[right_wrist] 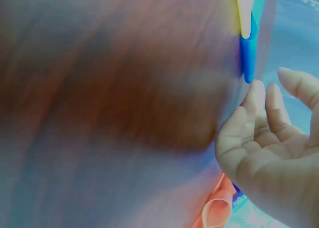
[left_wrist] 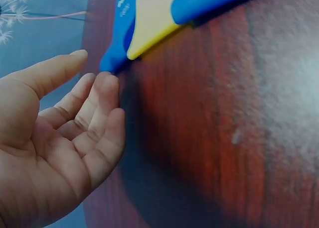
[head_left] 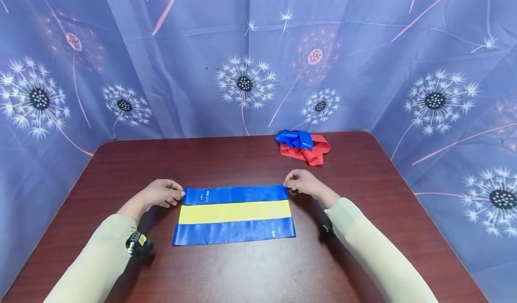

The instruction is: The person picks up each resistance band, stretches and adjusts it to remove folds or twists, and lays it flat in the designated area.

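A flat resistance band layout lies in front of me: a yellow band (head_left: 234, 212) between an upper blue strip (head_left: 242, 194) and a lower blue strip (head_left: 234, 234), both with small white print. Whether the two blue strips are one loop, I cannot tell. My left hand (head_left: 161, 193) is at the upper left corner, its fingertips at the blue edge. In the left wrist view, its thumb stands apart from loosely bent fingers. At the upper right corner is my right hand (head_left: 307, 184), fingertips close to the blue end; its thumb also stands apart in the right wrist view.
A crumpled blue band (head_left: 292, 138) and a red band (head_left: 313, 152) lie together at the back right of the brown wooden table (head_left: 258, 276). A blue dandelion-print curtain (head_left: 194, 69) hangs behind and along both sides.
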Tool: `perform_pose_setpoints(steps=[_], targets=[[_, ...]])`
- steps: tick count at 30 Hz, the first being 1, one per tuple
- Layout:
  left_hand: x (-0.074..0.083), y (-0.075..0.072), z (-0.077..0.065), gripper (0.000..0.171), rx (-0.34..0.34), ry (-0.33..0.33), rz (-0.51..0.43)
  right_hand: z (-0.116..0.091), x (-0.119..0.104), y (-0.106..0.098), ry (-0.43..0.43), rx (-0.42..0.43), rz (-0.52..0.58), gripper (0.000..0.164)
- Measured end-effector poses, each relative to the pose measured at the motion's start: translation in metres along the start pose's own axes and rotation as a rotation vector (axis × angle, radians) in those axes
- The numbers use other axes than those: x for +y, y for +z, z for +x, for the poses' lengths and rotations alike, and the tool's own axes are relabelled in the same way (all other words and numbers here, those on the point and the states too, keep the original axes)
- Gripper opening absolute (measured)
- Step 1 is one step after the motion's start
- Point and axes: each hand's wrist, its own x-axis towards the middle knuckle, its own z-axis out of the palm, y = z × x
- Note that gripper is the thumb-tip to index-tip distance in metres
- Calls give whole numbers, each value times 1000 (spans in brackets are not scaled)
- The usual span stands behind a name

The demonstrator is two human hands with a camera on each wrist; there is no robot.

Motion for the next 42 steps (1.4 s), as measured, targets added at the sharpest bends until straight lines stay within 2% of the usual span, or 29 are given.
perform_pose_setpoints(steps=[11,16,24,35,42], targets=[[14,1,4,34,35,73,-11,1,-7,-8,1,54,-16,17],[23,7,10,34,75,81,-6,3,-6,-12,2,78,-20,21],[33,17,21,31,95,131,-27,3,-7,-19,-22,128,-37,28],[45,28,33,27,168,180,-33,8,1,-27,28,259,-11,44],[54,38,42,32,163,220,-12,12,7,-35,75,324,49,49]])
